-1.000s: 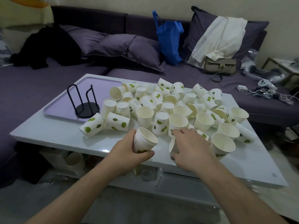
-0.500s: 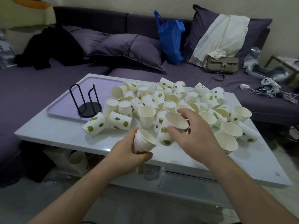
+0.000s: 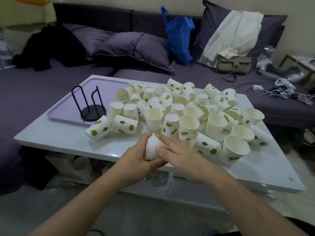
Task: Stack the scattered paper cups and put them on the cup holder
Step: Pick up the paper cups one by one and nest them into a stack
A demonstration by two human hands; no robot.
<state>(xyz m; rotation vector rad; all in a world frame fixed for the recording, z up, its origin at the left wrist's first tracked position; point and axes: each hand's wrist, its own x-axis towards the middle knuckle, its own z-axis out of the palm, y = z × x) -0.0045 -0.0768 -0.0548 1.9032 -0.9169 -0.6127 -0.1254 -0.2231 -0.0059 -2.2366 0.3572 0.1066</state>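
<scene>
Steadying the cup stack (image 3: 152, 148) in our gripping left hand (image 3: 136, 160), we press its rim with our flat, open right hand (image 3: 177, 153) to nest it, well right of the empty cup holder (image 3: 89, 103).

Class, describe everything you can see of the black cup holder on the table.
The cup holder is a black stand that looks like thin metal: a round flat base with two tall, narrow wire loops rising upright from it. It holds no cups. It stands on the near right part of a lilac tray at the table's left end. The nearest scattered paper cups lie just to its right; whether any touches the base cannot be told. Neither hand touches it.
</scene>
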